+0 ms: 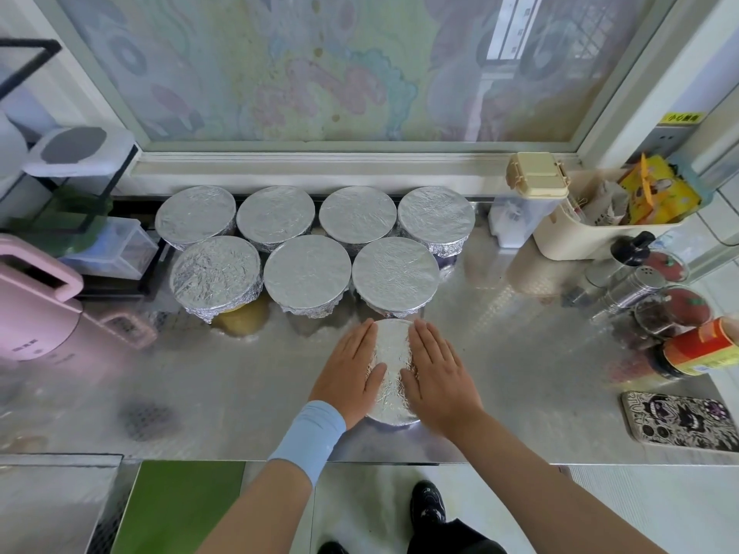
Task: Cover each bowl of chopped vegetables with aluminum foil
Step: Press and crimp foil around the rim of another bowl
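A foil-covered bowl (392, 369) stands near the front edge of the steel counter (240, 385). My left hand (352, 367) lies flat on the left of its foil top, fingers straight. My right hand (438, 373) presses flat on the right side. Behind it stand several more foil-covered bowls (307, 273) in two rows below the window. The bowls' contents are hidden under the foil.
A pink appliance (36, 309) sits at the left, with a black rack (76, 217) of containers behind it. At the right are a cream bin (580, 229), spice jars (656, 293), a red-labelled jar (704, 347) and a phone (680, 419).
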`<act>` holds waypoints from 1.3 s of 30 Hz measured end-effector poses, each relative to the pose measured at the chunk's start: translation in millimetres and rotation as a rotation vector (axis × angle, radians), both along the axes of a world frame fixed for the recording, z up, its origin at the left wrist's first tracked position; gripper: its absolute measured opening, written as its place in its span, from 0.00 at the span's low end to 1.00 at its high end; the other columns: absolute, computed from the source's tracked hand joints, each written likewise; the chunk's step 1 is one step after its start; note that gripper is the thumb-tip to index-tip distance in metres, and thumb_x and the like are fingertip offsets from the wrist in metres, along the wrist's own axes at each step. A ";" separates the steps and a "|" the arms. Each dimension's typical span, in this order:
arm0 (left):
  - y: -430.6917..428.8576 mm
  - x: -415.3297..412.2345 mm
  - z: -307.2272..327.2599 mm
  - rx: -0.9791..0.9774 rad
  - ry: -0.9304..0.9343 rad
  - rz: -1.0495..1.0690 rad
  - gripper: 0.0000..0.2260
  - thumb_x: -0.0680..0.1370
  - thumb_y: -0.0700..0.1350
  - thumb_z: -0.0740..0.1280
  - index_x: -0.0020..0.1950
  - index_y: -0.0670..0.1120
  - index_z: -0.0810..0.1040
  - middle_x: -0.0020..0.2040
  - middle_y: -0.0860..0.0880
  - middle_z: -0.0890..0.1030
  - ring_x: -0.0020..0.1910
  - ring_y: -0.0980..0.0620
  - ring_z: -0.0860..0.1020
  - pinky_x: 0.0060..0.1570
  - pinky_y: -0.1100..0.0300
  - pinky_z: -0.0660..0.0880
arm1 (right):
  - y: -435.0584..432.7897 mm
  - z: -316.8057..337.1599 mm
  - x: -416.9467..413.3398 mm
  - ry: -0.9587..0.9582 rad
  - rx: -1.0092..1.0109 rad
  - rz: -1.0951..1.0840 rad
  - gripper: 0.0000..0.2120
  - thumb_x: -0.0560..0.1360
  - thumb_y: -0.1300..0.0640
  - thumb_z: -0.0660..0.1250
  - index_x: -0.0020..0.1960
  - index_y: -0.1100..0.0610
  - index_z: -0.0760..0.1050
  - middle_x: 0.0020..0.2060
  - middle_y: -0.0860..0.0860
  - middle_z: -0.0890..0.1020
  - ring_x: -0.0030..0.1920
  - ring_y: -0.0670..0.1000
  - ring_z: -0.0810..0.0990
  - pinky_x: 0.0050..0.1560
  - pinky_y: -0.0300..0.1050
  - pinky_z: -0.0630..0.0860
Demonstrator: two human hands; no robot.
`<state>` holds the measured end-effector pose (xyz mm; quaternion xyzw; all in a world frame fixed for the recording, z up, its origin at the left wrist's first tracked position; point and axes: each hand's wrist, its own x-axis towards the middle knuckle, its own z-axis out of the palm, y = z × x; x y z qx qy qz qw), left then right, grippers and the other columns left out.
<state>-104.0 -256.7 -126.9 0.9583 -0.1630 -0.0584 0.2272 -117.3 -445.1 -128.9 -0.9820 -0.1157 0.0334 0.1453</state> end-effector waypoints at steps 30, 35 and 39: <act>52.7 -29.7 6.8 0.123 0.065 -0.136 0.49 0.75 0.62 0.65 0.78 0.49 0.31 0.78 0.53 0.31 0.76 0.56 0.32 0.76 0.58 0.40 | -34.0 17.9 -28.2 0.155 0.125 0.076 0.62 0.64 0.28 0.68 0.78 0.53 0.32 0.77 0.47 0.35 0.77 0.44 0.36 0.77 0.45 0.48; 48.5 -48.7 18.8 -0.330 0.193 0.177 0.37 0.75 0.41 0.64 0.80 0.51 0.50 0.78 0.58 0.50 0.77 0.59 0.47 0.74 0.60 0.49 | -35.4 30.2 -16.1 0.366 0.165 0.037 0.57 0.64 0.44 0.70 0.79 0.51 0.35 0.78 0.48 0.42 0.78 0.47 0.42 0.77 0.46 0.47; 23.7 -44.1 31.1 -0.571 0.320 0.556 0.21 0.75 0.41 0.60 0.68 0.52 0.71 0.66 0.52 0.67 0.61 0.51 0.71 0.65 0.55 0.68 | -15.2 41.2 -0.7 0.465 0.703 -0.421 0.44 0.67 0.56 0.65 0.80 0.54 0.49 0.74 0.55 0.64 0.71 0.54 0.66 0.71 0.50 0.64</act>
